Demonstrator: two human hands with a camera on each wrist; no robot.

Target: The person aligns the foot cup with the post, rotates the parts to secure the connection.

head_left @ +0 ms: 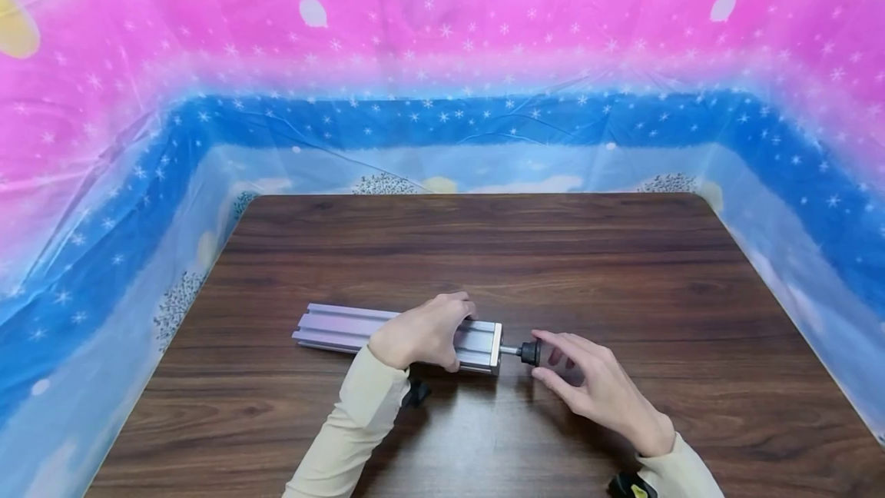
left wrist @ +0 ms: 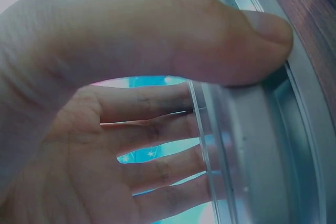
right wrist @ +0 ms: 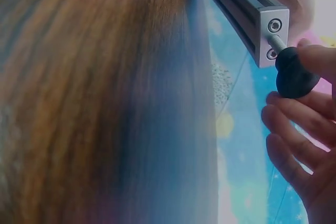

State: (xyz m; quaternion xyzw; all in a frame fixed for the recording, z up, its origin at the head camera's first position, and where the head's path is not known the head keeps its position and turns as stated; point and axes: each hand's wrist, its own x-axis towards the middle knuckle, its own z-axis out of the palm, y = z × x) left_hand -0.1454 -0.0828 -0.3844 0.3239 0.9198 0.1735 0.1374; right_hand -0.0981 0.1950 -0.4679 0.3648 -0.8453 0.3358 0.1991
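A silver aluminium profile (head_left: 339,323) with grooves lies lengthwise on the table. My left hand (head_left: 422,331) grips it near its right end, thumb on the near side and fingers over the far side. In the left wrist view the thumb (left wrist: 231,40) presses along a groove. A flat end plate (right wrist: 266,19) with two screws caps the right end. From it sticks a threaded rod (head_left: 510,350) carrying a black levelling foot (head_left: 530,353). Thumb and fingers of my right hand (head_left: 594,383) pinch around the foot's rim; the remaining fingers are spread below it in the right wrist view.
The dark wooden table (head_left: 470,252) has rounded far corners. A pink and blue patterned cloth (head_left: 442,121) hangs around its back and sides. A black wrist device (head_left: 631,485) shows at the right sleeve, another black piece (head_left: 416,393) by the left wrist.
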